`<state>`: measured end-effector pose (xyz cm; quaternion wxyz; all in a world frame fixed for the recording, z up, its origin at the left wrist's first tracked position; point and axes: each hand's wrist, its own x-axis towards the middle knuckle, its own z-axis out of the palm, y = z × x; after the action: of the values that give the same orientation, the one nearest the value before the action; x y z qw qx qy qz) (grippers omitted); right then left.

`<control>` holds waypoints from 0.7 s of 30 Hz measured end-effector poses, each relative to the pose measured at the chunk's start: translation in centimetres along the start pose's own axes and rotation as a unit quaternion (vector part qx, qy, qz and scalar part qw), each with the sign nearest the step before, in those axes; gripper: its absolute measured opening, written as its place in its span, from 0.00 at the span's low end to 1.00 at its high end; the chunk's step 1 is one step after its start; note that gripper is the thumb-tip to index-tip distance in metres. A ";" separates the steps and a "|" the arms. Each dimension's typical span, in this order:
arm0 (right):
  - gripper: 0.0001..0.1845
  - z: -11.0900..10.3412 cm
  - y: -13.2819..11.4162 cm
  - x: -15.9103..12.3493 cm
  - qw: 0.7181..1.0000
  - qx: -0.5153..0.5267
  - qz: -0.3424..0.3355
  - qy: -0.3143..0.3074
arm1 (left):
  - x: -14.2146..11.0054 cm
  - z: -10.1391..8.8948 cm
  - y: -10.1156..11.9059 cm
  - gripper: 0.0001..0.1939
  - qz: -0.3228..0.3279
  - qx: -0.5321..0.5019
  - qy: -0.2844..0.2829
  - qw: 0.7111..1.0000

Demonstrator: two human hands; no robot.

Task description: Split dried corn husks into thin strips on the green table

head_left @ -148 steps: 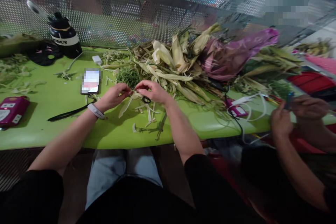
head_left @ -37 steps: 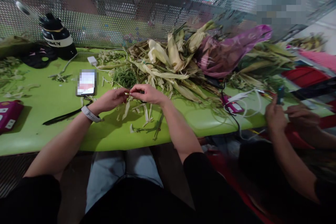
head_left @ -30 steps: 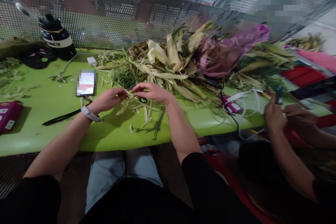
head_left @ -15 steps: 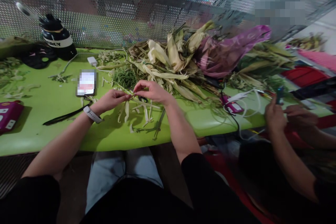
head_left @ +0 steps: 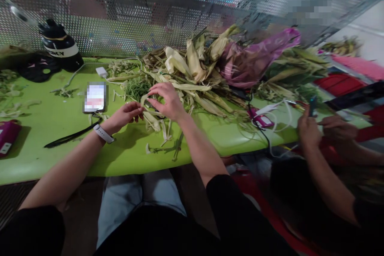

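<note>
My left hand [head_left: 129, 113], with a white band on the wrist, is closed in a pinch on a pale corn husk strip [head_left: 144, 99]. The strip bends up toward my right hand [head_left: 168, 101], whose thumb and curled fingers grip its upper end. Below the hands, a wider pale husk piece [head_left: 151, 121] lies among loose strips on the green table [head_left: 120, 156]. Right behind my fingers sits a heap of thin green strips [head_left: 135, 89]. Part of this heap is hidden by my right hand.
A lit phone [head_left: 95, 97] and black strap [head_left: 73, 134] lie to the left. Corn husks [head_left: 195, 64] and a purple plastic bag [head_left: 249, 62] are piled behind. A black bottle [head_left: 61, 48] stands far left. At right, another person's hands [head_left: 310, 130] hold a device near a cabled power bank [head_left: 261, 119].
My hands have moved slightly apart, and my right hand has risen with its fingers less tightly bunched. The husk strip now curves upward between them. The whole view has shifted a little.
</note>
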<state>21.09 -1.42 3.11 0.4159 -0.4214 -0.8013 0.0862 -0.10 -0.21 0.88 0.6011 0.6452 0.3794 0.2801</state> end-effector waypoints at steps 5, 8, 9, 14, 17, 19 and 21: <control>0.21 -0.2 -1.0 -0.4 0.994 -0.003 0.053 -0.100 | 0.5 0.0 -0.3 0.09 0.035 -0.060 0.089 0.994; 0.20 0.2 -1.3 -0.5 0.983 -0.013 0.077 -0.163 | 0.6 0.1 -0.3 0.09 0.054 -0.061 0.110 0.991; 0.19 0.5 -1.3 -0.5 0.982 -0.023 0.086 -0.166 | 0.6 0.2 -0.3 0.09 0.055 -0.061 0.112 0.990; 0.08 1.1 -0.9 -0.5 0.978 -0.047 0.091 -0.181 | 0.4 0.3 -0.1 0.09 0.003 -0.111 0.109 0.988; 0.08 1.0 -0.9 -0.6 0.977 -0.021 0.076 -0.197 | 0.3 0.3 0.0 0.10 -0.032 -0.146 0.083 0.985; 0.11 0.9 -0.9 -0.6 0.977 0.006 0.093 -0.190 | 0.4 0.2 0.0 0.09 -0.033 -0.146 0.063 0.987; 0.15 0.9 -0.9 -0.7 0.976 0.025 0.126 -0.177 | 0.4 0.2 0.0 0.09 -0.019 -0.137 0.057 0.989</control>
<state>20.12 -2.29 2.57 0.2637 -0.4866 -0.8000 0.2318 0.23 -0.01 0.78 0.6665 0.5321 0.3834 0.3544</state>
